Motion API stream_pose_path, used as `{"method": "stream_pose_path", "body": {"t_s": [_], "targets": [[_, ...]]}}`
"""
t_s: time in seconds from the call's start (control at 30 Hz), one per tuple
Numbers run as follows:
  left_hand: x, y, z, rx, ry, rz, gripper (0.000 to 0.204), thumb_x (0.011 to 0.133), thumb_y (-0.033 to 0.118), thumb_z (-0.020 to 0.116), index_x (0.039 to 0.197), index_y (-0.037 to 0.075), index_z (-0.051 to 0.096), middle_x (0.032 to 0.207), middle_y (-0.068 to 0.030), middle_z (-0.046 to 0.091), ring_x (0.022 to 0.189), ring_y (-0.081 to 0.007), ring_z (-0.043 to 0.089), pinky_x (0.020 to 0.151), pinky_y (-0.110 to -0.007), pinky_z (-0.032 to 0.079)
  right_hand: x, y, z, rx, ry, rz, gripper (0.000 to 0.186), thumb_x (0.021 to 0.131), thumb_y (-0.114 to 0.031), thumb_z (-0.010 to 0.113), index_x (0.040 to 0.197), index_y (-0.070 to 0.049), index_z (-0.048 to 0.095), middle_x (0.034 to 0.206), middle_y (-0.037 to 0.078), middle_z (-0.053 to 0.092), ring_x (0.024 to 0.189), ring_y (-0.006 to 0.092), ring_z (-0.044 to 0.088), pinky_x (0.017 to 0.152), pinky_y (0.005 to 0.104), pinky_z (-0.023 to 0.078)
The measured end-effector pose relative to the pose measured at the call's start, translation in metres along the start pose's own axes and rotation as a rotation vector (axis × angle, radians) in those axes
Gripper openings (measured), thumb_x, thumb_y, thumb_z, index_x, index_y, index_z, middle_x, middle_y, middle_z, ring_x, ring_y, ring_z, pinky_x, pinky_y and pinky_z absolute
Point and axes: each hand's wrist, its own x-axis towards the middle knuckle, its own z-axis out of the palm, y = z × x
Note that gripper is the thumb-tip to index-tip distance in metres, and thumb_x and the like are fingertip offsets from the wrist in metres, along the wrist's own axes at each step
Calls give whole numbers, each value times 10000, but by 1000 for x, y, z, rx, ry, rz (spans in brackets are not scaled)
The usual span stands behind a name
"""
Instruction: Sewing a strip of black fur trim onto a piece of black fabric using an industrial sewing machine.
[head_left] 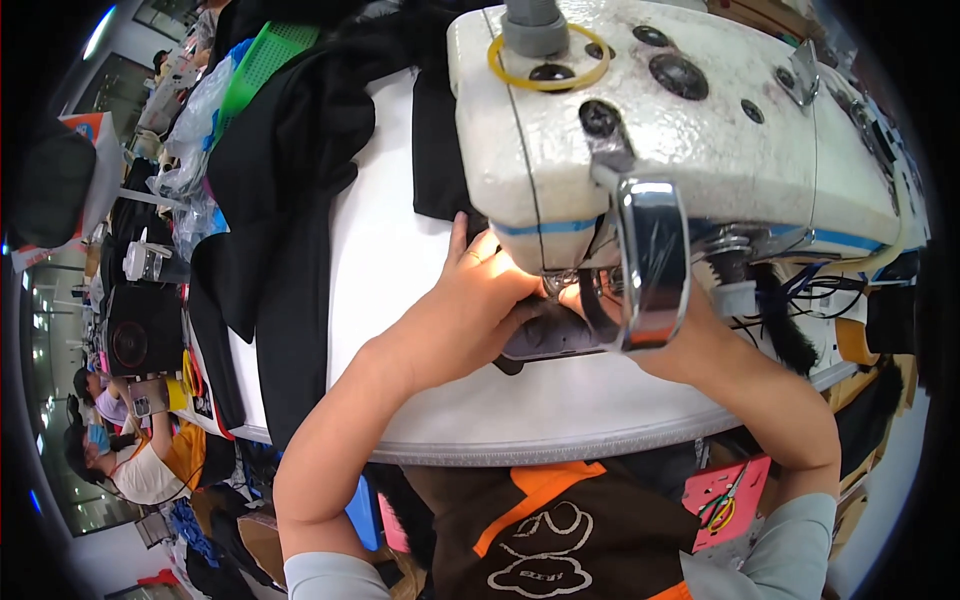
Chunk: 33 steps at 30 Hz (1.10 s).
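A white sewing machine point(560, 140) with a blue stripe fills the upper right, its lamp lighting the needle area. My left hand point(490, 295) is left of the needle, thumb and fingers closed on a small piece of black cloth point(555, 328); one finger points up toward a larger black fabric piece point(435, 150). From the other side my right hand point(685, 345) reaches in, largely covered by the machine head and its chrome lever point(655, 255). Only a fingertip shows by the needle, so its grip is hidden. Long black garment pieces point(285, 180) lie left of my left arm.
The white table point(480, 410) has a curved ruler edge along its front. A green basket point(265, 70) and clear plastic bags stand far left. Yellow-handled scissors point(722, 512) lie on a pink sheet at lower right. Cables hang right of the machine. Another person point(150, 455) sits at left.
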Motion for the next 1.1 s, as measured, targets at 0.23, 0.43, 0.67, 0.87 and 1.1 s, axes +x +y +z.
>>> {"method": "stream_pose_path", "body": {"t_s": [0.23, 0.43, 0.67, 0.87, 1.1], "targets": [[16, -25, 12, 55, 407, 313, 407, 823, 23, 702, 1201, 173, 722, 1315, -72, 620, 1364, -299, 494, 1246, -612, 136, 2, 2, 18, -50, 169, 6, 193, 636, -161, 719, 827, -143, 705, 834, 27, 668, 767, 231, 625, 580, 400, 472], [-2, -34, 34, 482, 723, 447, 195, 775, 100, 684, 967, 114, 715, 889, -12, 527, 934, -177, 613, 1208, -611, 323, -7, 1, 14, -666, -209, -302, 316, 1038, -146, 521, 1318, -39, 621, 1111, 89, 678, 1010, 208, 667, 740, 330, 561], [-2, -30, 35, 357, 789, 516, 179, 775, 111, 688, 947, 94, 737, 848, 14, 546, 874, -157, 590, 1149, -540, 414, -10, -10, -4, -721, -154, -271, 468, 871, -154, 639, 1318, -18, 612, 1141, 41, 653, 991, 157, 643, 681, 306, 510], [-13, -34, 39, 193, 608, 475, 232, 781, 116, 690, 1004, 74, 734, 914, 8, 570, 870, -166, 569, 1095, -478, 439, 12, -10, -32, -1137, -363, -664, 398, 946, -119, 610, 1332, -25, 624, 1273, 81, 677, 1121, 179, 673, 778, 326, 558], [-9, -23, 34, -95, 513, 335, 287, 767, 145, 686, 1043, 73, 723, 950, -6, 580, 846, -181, 548, 860, -362, 454, 8, 0, -24, -639, -270, -351, 320, 925, -104, 701, 1232, -24, 667, 1170, 82, 724, 1052, 189, 698, 827, 328, 557]]}}
